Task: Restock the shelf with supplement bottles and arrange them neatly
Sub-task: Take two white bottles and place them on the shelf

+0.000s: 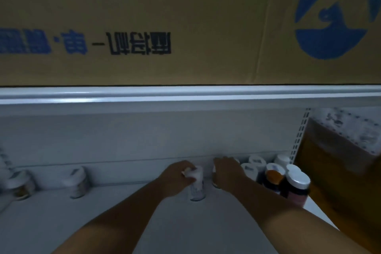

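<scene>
Both my arms reach into a dim white shelf (61,222). My left hand (178,177) grips the white cap of a pale supplement bottle (196,188) standing upright mid-shelf. Just to its right, my right hand (225,173) covers a second bottle (214,179), which is almost hidden under the fingers. Several white-capped bottles (253,166) are grouped at the back right, with a dark bottle with an orange cap (273,179) and a dark white-capped bottle (298,185) in front of them.
Two lone pale bottles stand at the left, one (77,182) nearer the middle and one (18,184) by the edge. A large cardboard box (185,16) with blue print sits on the upper shelf (185,94). Another brown box (338,171) leans at the right.
</scene>
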The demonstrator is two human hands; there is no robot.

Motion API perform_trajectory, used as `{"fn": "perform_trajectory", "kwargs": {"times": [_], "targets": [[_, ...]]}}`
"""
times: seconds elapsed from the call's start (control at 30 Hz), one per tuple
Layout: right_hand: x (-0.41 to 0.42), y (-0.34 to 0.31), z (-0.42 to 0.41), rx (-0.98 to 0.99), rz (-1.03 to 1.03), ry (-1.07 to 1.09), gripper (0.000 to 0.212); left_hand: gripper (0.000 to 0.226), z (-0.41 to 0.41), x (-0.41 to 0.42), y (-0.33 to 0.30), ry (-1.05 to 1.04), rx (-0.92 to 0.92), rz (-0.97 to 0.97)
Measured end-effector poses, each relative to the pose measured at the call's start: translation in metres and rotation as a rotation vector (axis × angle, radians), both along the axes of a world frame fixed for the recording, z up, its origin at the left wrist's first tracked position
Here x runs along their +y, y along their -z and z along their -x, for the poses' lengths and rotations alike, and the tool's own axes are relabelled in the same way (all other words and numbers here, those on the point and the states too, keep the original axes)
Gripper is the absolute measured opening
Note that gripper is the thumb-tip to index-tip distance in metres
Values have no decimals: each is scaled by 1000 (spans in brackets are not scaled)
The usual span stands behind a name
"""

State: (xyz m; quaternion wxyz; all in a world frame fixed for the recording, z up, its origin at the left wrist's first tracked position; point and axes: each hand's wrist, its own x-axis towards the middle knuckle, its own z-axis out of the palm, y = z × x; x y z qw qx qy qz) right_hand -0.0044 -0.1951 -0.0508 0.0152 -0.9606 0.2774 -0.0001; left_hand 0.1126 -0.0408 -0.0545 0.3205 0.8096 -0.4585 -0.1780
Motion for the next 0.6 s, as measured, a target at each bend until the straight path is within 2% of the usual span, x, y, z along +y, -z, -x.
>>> {"fn": "perform_trajectory", "kwargs": {"times": [0.07, 0.1, 0.17, 0.2, 0.33, 0.47, 0.6], "targets": [[0, 4, -7, -4, 7, 11, 37, 26, -9, 22, -12, -85, 134, 94], [2, 6, -9, -23, -17, 12, 35, 21, -12, 35, -21, -115, 243, 127], [6, 6, -14, -82, -137, 28, 32, 23, -21, 65, -38, -149, 444, 184], [9, 5, -16, -95, -181, 31, 33, 25, -25, 81, -47, -165, 480, 208], [32, -8, -15, -82, -246, -46, 38, 29, -37, 146, -72, -242, 514, 258], [74, -31, -26, -263, -384, -260, 28, 28, -44, 207, -87, -267, 475, 218], [154, -71, -45, -323, -502, -441, 27, 27, -57, 271, -100, -324, 411, 212]]}}
